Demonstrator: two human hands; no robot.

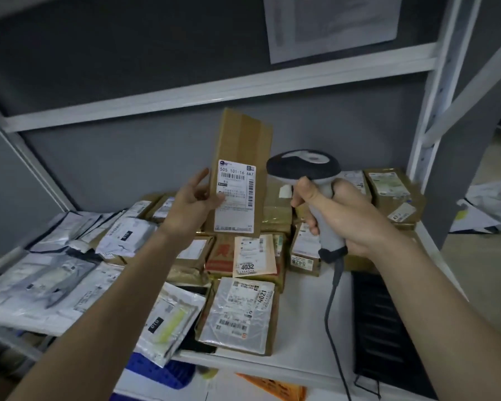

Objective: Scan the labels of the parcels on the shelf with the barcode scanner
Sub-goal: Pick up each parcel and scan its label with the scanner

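Holding a tall brown cardboard parcel (239, 172) upright above the shelf (307, 322), the left hand (190, 204) pinches its lower left edge, thumb on the white shipping label (235, 195), fingers behind. Label faces the camera; barcode legible near its top. Right hand (342, 215) grips the handle of the grey barcode scanner (304, 169), fingers curled round it, index finger at the front of the grip. Scanner head sits just beside the parcel's right edge; its dark cable (331, 308) hangs down past the shelf's front edge. Other boxed parcels (237, 314) lie at shelf centre and back right corner; grey poly mailers (41, 279) pile along the left side.
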